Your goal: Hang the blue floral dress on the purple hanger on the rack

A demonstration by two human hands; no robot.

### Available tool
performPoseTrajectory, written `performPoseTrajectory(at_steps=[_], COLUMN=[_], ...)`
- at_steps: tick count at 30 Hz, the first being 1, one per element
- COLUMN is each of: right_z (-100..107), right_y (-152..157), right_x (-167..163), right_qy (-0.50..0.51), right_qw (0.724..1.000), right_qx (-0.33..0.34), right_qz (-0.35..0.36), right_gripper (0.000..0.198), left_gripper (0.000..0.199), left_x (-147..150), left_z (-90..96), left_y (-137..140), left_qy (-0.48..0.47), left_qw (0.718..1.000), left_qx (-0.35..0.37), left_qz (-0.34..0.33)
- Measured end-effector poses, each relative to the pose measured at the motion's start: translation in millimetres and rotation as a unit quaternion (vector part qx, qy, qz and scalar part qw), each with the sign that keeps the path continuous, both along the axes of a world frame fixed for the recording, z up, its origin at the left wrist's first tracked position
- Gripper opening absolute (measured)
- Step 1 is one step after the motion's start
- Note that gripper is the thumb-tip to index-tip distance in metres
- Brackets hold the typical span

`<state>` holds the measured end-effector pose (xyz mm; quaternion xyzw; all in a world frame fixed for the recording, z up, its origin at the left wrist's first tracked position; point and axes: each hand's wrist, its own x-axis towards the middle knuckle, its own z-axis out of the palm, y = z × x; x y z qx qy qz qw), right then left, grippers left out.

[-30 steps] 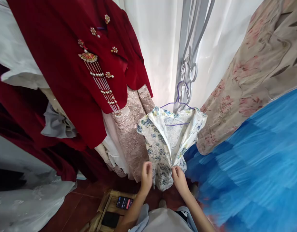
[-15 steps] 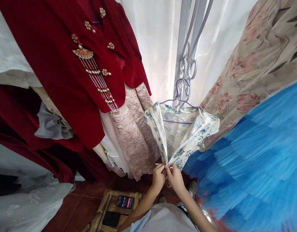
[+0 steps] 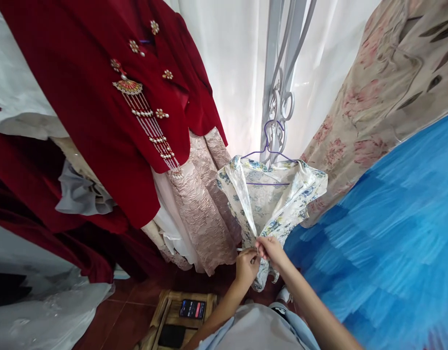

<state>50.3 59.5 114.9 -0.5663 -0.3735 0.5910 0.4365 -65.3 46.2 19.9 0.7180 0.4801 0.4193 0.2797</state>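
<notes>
Floral garment (image 3: 267, 199), hung by the shoulders on purple hanger (image 3: 267, 151) before grey scrolled frame (image 3: 270, 63), gaping at the neck, pinched low at the front between left hand (image 3: 247, 265) and right hand (image 3: 272, 250), presumably to keep the opening aligned and taut.

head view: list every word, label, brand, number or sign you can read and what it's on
None can be read.
Phone screen, on the wooden seat: marks there, too small and blurred to read.
Black patch with white marks, near the lap: too small to tell if lettering.
Floral garment: none visible.
</notes>
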Motion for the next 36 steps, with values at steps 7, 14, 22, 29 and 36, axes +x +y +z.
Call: performPoseTrajectory(at_steps=[7,14,22,29,36], right_z=[126,208,187,178,164], right_y=[93,137,98,88,92], right_x=[31,43,41,39,47], right_qy=[0.069,0.055,-0.019,-0.112,-0.188], right_qw=[0.975,0.941,0.930,0.902,0.885], right_qx=[0.180,0.290,0.346,0.403,0.409], right_qz=[-0.113,-0.166,-0.123,-0.111,-0.116], right_gripper=[0.026,0.023,0.030,0.041,0.040], left_gripper=[0.031,0.029,0.027,0.026,0.020], left_x=[28,47,3,25,53], left_z=[9.9,12.9,161.5,336.0,337.3], left_y=[-6,-20,59,149,173], left_qy=[0.092,0.067,-0.087,0.088,0.172], left_qw=[0.995,0.989,0.969,0.947,0.930], left_qx=[0.032,0.025,0.221,0.235,0.230], left_qz=[-0.026,-0.126,-0.061,-0.201,-0.230])
